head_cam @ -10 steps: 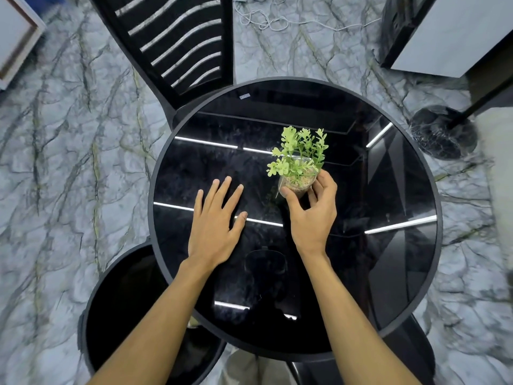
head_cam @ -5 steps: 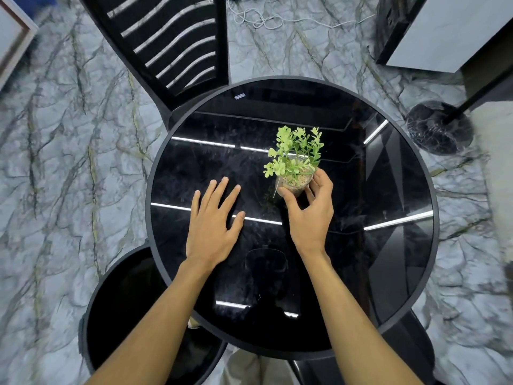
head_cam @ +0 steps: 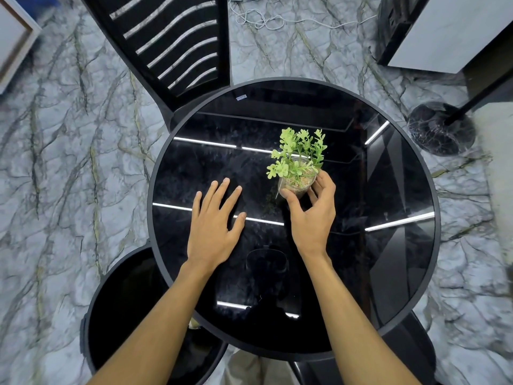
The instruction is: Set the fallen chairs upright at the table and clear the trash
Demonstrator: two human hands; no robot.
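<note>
A round black glossy table (head_cam: 388, 168) fills the middle of the view. A small clear pot with a green plant (head_cam: 298, 162) stands near its centre. My right hand (head_cam: 313, 215) curls around the pot's near side, thumb and fingers on the glass. My left hand (head_cam: 215, 223) lies flat on the tabletop, fingers spread, holding nothing. A black slatted chair (head_cam: 177, 43) stands upright at the table's far left edge. A round black bin (head_cam: 122, 309) sits on the floor at the near left, partly under the table.
Grey marbled floor surrounds the table. A white cable (head_cam: 266, 20) lies at the far side. A dark cabinet with a pale top (head_cam: 444, 31) stands at the far right, with a round black lamp base (head_cam: 441, 129) beside it. A pale framed board (head_cam: 14, 43) is far left.
The view has shifted slightly. My right hand stays on the plant pot and my left hand stays flat on the table.
</note>
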